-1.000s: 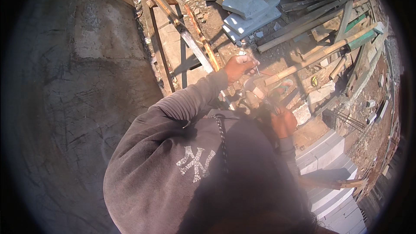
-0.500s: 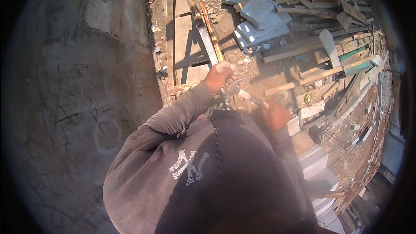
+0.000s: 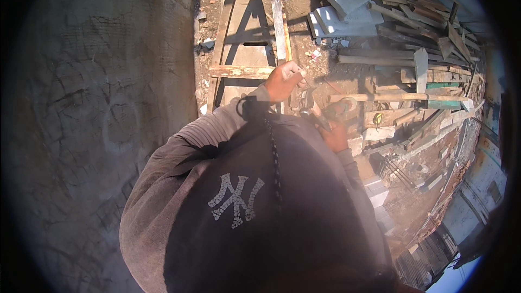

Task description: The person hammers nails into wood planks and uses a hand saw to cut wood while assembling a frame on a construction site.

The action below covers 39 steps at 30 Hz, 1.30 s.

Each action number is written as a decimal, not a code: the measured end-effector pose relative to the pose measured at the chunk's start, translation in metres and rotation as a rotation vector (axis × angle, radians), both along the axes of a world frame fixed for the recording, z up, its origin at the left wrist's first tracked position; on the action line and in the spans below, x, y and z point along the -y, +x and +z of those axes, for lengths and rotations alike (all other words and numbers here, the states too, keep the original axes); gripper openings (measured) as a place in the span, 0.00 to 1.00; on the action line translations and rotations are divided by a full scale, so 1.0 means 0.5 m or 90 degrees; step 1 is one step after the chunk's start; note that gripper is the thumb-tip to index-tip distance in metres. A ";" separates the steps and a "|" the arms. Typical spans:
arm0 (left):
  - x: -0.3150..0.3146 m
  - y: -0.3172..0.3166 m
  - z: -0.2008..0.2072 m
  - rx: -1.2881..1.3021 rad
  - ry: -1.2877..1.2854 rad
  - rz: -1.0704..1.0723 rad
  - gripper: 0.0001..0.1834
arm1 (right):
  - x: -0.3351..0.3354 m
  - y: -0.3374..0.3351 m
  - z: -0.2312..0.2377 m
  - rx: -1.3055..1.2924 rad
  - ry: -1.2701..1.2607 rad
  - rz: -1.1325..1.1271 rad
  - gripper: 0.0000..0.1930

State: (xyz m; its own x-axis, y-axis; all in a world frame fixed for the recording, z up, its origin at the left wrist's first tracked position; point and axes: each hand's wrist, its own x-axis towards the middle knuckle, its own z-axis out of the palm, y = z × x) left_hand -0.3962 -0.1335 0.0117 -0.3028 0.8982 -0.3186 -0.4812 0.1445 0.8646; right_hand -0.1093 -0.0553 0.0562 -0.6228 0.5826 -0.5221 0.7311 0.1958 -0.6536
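Observation:
My left hand is closed in a pinch beside the right rail of a wooden frame. A thin nail seems to stick out from its fingertips, though it is small and blurred. Lower and to the right, my right hand is wrapped round the handle of a hammer. The hammer's head points up toward my left hand, a short gap away from it. Part of the right forearm is hidden behind my dark hooded top.
A rough concrete wall rises close on the left. Pale slabs lie at the far right. Beside them are piled timber and bamboo poles. Rubble and thin rods lie at the right.
My view has shifted, so the wooden frame's crosspiece now shows beside my left hand. The hammer is turned more upright, with its head nearer the right. Both hands keep their grip.

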 end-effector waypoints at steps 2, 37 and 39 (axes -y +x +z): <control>0.017 0.015 -0.015 0.056 0.008 0.015 0.09 | 0.020 0.023 -0.019 -0.023 -0.147 -0.044 0.09; 0.199 -0.157 -0.431 -0.015 -0.401 0.025 0.05 | 0.137 0.066 -0.004 -0.115 -0.350 -0.698 0.04; 0.197 -0.154 -0.474 -0.034 -0.396 0.020 0.06 | 0.147 0.077 -0.016 -0.110 -0.357 -0.714 0.03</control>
